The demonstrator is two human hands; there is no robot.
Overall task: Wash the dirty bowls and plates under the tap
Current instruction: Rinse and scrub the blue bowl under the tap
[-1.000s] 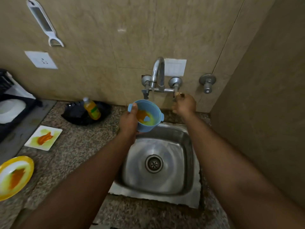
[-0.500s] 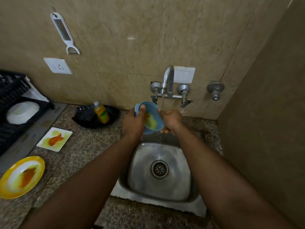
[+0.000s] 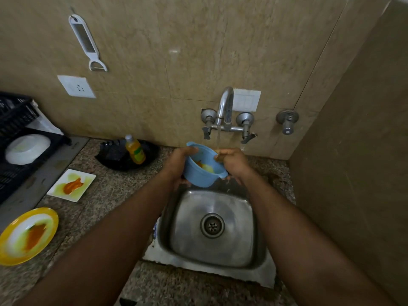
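Left hand (image 3: 176, 164): I grip the small blue plastic bowl (image 3: 202, 171), thumb over rim.
Right hand (image 3: 234, 164): fingers pinch bowl's far rim.
Tap (image 3: 225, 107): running above both hands.

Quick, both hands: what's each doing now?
Left hand: holding the dirty light-blue plastic bowl.
Right hand: gripping the bowl's other rim.

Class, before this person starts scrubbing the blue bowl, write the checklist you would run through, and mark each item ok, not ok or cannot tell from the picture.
1. Water running from the tap: ok, a stream falls from the spout.
2. Blue bowl over the sink: ok.
3. Grip secure: ok, left hand and right hand both hold the rim.
4. Stream landing inside the bowl: cannot tell; it falls by the right hand.
5. Bowl clean: not ok, orange and yellow residue inside.
6. Other dishes done: not ok, square plate and yellow plate are soiled.
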